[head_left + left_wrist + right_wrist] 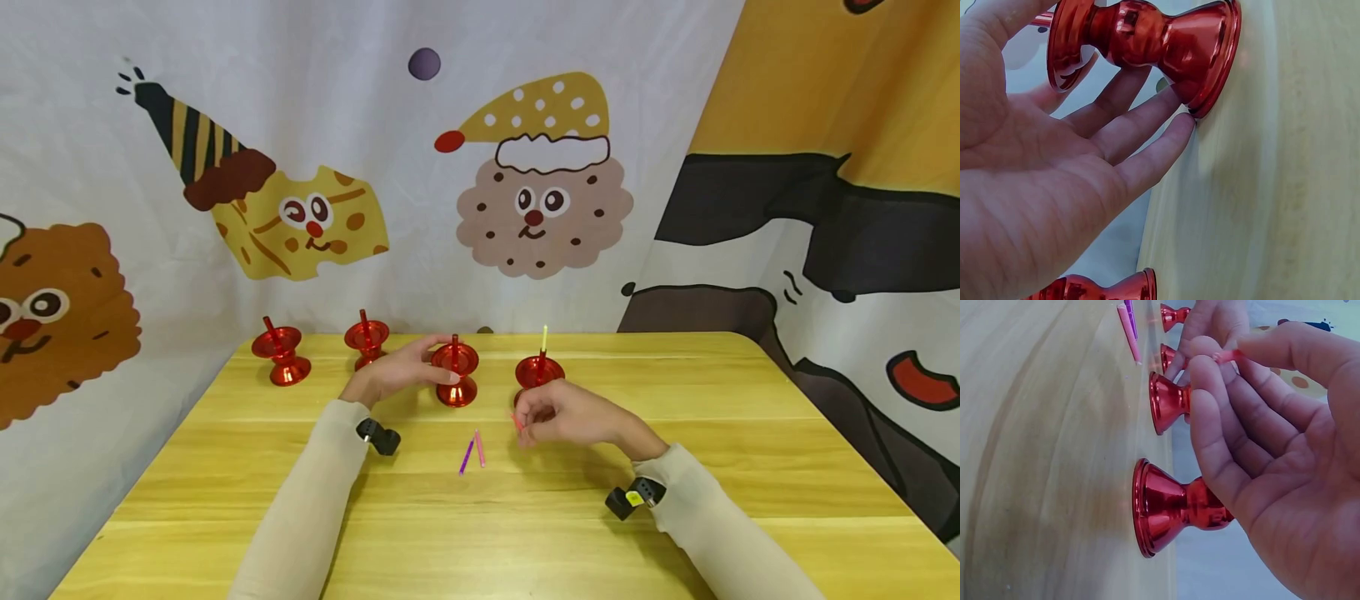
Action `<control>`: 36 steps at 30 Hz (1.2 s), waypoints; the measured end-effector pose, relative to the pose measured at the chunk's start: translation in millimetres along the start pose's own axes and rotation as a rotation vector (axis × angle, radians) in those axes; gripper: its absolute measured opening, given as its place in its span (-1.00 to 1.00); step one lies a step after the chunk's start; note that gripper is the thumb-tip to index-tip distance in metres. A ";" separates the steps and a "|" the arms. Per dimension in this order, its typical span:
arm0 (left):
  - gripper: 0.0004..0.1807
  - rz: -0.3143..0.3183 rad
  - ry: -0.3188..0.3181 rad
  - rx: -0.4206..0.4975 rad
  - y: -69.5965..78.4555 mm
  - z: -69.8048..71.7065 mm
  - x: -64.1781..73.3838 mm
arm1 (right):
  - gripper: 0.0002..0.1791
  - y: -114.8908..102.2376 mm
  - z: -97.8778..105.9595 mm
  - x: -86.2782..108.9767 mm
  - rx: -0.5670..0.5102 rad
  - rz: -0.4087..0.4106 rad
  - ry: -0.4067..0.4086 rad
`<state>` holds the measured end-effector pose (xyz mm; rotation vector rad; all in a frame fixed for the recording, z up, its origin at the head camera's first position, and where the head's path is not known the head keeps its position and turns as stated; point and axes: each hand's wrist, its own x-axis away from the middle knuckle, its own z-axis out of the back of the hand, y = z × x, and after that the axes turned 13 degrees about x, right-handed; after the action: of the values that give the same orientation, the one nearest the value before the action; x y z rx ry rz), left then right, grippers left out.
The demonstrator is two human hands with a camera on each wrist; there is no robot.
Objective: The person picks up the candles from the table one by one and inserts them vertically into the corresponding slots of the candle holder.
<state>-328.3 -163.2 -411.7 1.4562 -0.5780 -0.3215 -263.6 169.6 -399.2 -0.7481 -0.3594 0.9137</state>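
Observation:
In the head view my left hand point(408, 367) holds a shiny red candle holder point(457, 392), thumb in front at its cup and fingers behind. The left wrist view shows the fingertips point(1182, 125) at the foot of this holder point(1197, 56), which stands on the table. My right hand point(573, 414) pinches a short pinkish-red candle point(1229, 356) between thumb and fingers; most of it is hidden. Just behind that hand stands another red holder point(540, 372) with a thin yellow candle point(545, 337) upright in it.
Two more red holders point(285, 371) point(367, 334) stand at the back left. A purple candle point(467, 457) and a pink candle point(481, 450) lie on the wooden table point(480, 542) between the forearms. A cartoon-print curtain point(420, 208) hangs behind the table's far edge.

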 end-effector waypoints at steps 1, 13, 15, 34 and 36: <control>-0.02 0.001 -0.002 -0.003 -0.2 -0.6 0.0 | -0.89 0.3 0.1 0.1 0.001 0.010 0.014; 0.02 0.006 -0.032 -0.019 1.1 -6.2 -0.4 | -0.93 -7.5 2.5 -1.8 -0.010 0.025 0.129; 0.03 0.010 -0.030 -0.028 1.7 -7.1 -0.1 | -0.93 -9.1 1.4 -4.0 0.004 0.028 0.152; -0.05 0.021 -0.105 0.003 5.1 -16.4 -1.6 | -0.93 -30.4 -1.4 -46.3 -0.005 -0.034 0.590; -0.07 0.022 -0.114 0.002 4.6 -16.3 -2.5 | -0.93 -31.4 -2.4 -53.5 -0.014 -0.030 0.637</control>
<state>-322.1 -147.8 -407.8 1.4392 -0.6864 -0.3883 -274.8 112.7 -377.0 -0.9975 0.1845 0.6016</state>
